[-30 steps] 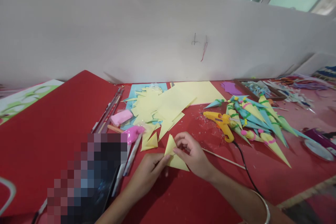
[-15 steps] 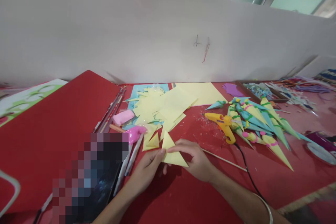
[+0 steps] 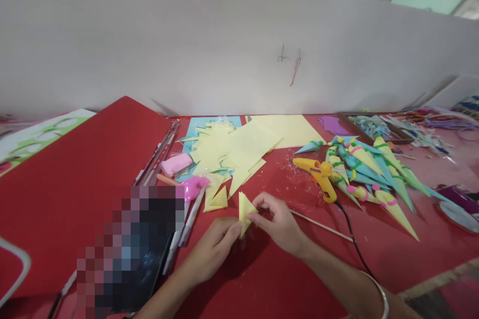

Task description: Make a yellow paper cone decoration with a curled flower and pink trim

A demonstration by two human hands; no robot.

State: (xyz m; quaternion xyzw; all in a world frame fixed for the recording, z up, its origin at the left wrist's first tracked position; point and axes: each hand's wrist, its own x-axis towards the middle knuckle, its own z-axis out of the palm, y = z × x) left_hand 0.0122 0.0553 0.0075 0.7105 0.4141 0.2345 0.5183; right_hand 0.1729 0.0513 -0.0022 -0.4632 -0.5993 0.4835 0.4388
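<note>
Between my two hands is a small folded yellow paper (image 3: 245, 212), narrow and upright, with layered edges at its top. My left hand (image 3: 220, 245) pinches its lower left side with thumb and fingers. My right hand (image 3: 277, 222) grips its right side between thumb and bent forefinger. Just behind my left hand lies another folded yellow piece (image 3: 218, 200). A pile of yellow paper pieces (image 3: 213, 147) and larger yellow sheets (image 3: 252, 143) lie farther back on the red table (image 3: 258, 284).
A yellow glue gun (image 3: 318, 174) with a black cord lies right of centre, beside several yellow and blue paper cones (image 3: 359, 159). A thin stick (image 3: 322, 225) lies near my right hand. Pink packets (image 3: 192, 188) and a dark device (image 3: 144, 254) are at left.
The yellow paper has gone from a wide triangle to a narrower folded shape. My right hand's fingers have curled in around its right edge. The view has shifted slightly.
</note>
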